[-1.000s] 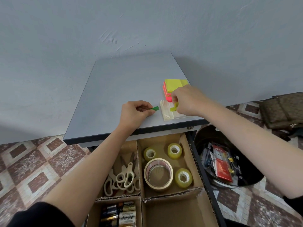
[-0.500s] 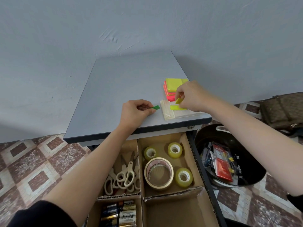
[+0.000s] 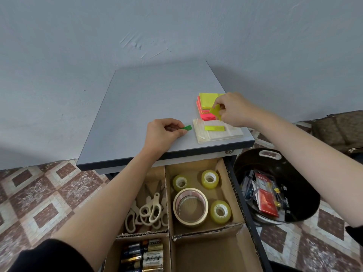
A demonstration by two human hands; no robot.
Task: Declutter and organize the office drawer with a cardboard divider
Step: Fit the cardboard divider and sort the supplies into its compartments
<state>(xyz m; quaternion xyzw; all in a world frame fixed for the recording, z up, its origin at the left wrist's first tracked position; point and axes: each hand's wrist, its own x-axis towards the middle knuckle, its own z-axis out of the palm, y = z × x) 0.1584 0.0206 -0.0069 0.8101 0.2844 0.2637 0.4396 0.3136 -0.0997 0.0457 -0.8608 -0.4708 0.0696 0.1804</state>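
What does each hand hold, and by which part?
The left hand pinches a small green tab by its left end. The right hand pinches a yellow tab by its right edge, above the sticky notes.

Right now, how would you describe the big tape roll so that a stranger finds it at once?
Under the desk, the open drawer holds a cardboard divider. Look in its far right compartment. The big roll is the wide cream one; the three small rolls near it are yellowish.
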